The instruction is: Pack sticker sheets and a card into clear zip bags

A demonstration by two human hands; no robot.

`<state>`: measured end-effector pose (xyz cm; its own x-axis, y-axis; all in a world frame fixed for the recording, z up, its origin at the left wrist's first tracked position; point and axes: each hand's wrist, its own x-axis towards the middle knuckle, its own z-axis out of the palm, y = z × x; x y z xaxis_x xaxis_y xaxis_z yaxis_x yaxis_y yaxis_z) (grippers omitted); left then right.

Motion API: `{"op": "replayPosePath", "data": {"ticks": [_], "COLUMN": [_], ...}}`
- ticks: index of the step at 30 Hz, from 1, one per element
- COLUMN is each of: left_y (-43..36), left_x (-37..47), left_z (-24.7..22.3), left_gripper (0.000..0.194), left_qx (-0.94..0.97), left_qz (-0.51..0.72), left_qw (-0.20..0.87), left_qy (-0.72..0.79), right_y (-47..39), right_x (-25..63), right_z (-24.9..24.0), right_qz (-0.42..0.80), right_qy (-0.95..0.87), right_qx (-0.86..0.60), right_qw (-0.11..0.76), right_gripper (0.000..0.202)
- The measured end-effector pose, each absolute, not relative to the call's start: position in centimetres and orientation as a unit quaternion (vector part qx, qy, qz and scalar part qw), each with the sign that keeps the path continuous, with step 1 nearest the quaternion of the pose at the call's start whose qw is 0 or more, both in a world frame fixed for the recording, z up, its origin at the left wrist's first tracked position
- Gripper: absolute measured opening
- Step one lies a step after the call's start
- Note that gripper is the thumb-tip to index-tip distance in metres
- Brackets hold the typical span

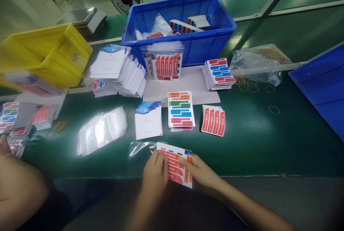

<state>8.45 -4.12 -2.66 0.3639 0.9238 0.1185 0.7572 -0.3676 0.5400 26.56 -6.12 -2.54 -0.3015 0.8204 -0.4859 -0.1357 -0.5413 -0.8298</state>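
Note:
Near the front edge of the table I hold a small set of sticker sheets (176,170), with red labels on top and orange and blue ones at the edge. My right hand (200,171) grips their right side, its thumb lying across the top sheet. Curled fingers of my left hand (156,170) close on the left side. A clear plastic bag (142,149) lies just behind my left hand; whether its fingers also pinch the bag is hidden. Beyond are white-and-blue leaflets (147,121), multicoloured sticker sheets (181,111) and red label sheets (213,120).
Clear bags (103,130) lie to the left. Behind are a leaflet stack (113,66), packed bags (165,62), banded sticker sheets (219,73) and a blue bin (182,39). A yellow bin (48,51) stands left, rubber bands (248,85) lie right. Another person's arm (18,184) enters left.

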Motion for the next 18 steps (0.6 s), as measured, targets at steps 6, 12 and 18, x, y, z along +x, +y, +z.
{"op": "replayPosePath", "data": {"ticks": [6,12,18], "left_y": [-4.3,-4.7,-4.6], "left_x": [8.4,8.5,8.2], "left_z": [-1.6,-1.2,0.1], "left_gripper": [0.012,0.014,0.014], "left_qx": [0.775,0.756,0.724], "left_qz": [0.265,0.307,0.336], "left_qw": [0.249,0.296,0.314], "left_qy": [0.517,0.496,0.515], "right_y": [-5.1,-4.6,-4.4], "right_x": [26.9,26.2,25.9], "right_z": [-1.8,-1.1,-0.3], "right_qz": [0.727,0.732,0.717], "right_qy": [-0.381,-0.411,-0.429], "right_qx": [-0.472,-0.434,-0.411], "right_qw": [0.322,0.326,0.364], "right_gripper": [0.047,0.039,0.038]}}
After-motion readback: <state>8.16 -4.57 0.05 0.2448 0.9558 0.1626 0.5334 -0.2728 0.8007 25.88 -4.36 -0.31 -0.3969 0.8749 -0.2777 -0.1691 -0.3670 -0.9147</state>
